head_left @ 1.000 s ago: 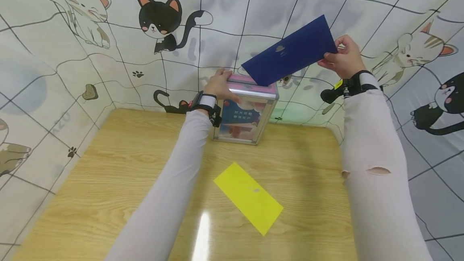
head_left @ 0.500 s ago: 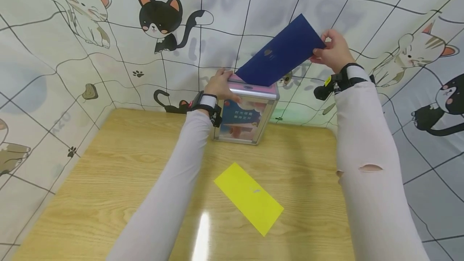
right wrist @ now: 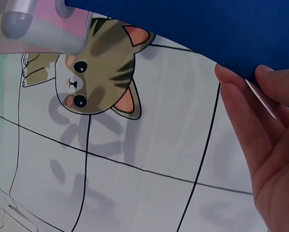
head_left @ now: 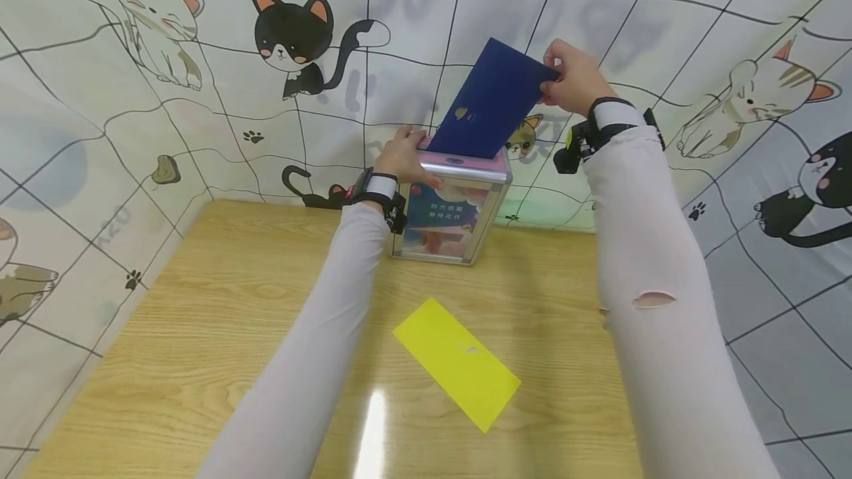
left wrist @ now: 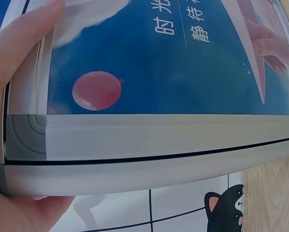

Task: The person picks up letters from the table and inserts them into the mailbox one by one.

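A silver-framed box (head_left: 442,216) with a pink top and a printed front panel stands against the back wall. My left hand (head_left: 401,157) grips its upper left edge, thumb over the front; the left wrist view shows the box frame (left wrist: 173,137) between thumb (left wrist: 25,41) and fingers. My right hand (head_left: 575,80) pinches a dark blue envelope (head_left: 495,98) by its upper right corner. The envelope is tilted, and its lower end meets the box's pink top. Whether that end is inside a slot is hidden. In the right wrist view, thumb and fingertips hold the envelope's edge (right wrist: 207,29).
A yellow envelope (head_left: 459,368) lies aslant on the wooden table (head_left: 266,301), in front of the box. Cloth walls (head_left: 413,28) printed with cats and grid lines surround the table at the back and sides.
My right hand has moved left with the blue envelope, turning it steeper, and its lower end now spans more of the box top. The left hand and the yellow envelope have stayed put.
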Action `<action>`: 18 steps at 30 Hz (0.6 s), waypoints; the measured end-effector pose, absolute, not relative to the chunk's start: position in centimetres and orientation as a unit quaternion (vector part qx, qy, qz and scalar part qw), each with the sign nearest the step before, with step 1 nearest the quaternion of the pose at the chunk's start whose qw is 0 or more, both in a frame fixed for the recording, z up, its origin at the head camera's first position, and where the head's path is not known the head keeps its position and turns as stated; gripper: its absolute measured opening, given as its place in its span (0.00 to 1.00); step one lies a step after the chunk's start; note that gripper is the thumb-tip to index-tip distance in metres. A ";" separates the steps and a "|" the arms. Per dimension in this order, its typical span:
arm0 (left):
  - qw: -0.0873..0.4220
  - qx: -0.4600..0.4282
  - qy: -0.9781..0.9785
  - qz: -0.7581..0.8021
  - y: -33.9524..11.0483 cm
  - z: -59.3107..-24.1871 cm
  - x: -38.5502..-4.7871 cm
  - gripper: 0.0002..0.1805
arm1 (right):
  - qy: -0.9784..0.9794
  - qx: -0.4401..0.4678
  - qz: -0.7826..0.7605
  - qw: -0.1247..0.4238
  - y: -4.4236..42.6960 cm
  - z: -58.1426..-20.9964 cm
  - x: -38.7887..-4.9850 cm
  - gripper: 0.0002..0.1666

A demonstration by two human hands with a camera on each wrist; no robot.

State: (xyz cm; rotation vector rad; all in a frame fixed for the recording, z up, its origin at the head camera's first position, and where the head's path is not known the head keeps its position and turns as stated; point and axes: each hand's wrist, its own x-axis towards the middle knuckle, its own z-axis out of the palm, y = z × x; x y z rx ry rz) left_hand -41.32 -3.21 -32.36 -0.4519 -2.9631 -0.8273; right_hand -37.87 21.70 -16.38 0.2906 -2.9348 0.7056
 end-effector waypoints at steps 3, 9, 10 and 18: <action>0.018 -0.144 -0.953 -0.267 -3.3 -32.5 -41.5 0.63 | -0.974 0.109 0.190 0.054 20.6 -16.5 -38.1 0.11; 0.014 -0.142 -0.952 -0.271 -3.4 -32.9 -41.9 0.64 | -0.975 0.145 0.162 0.051 18.8 -17.2 -38.3 0.12; 0.013 -0.142 -0.952 -0.272 -3.4 -33.0 -41.9 0.64 | -0.974 0.149 0.161 0.049 18.6 -17.3 -38.2 0.13; 0.016 -0.137 -0.954 -0.267 -3.1 -32.5 -41.5 0.63 | -0.974 0.161 0.154 0.033 17.8 -18.5 -38.3 0.13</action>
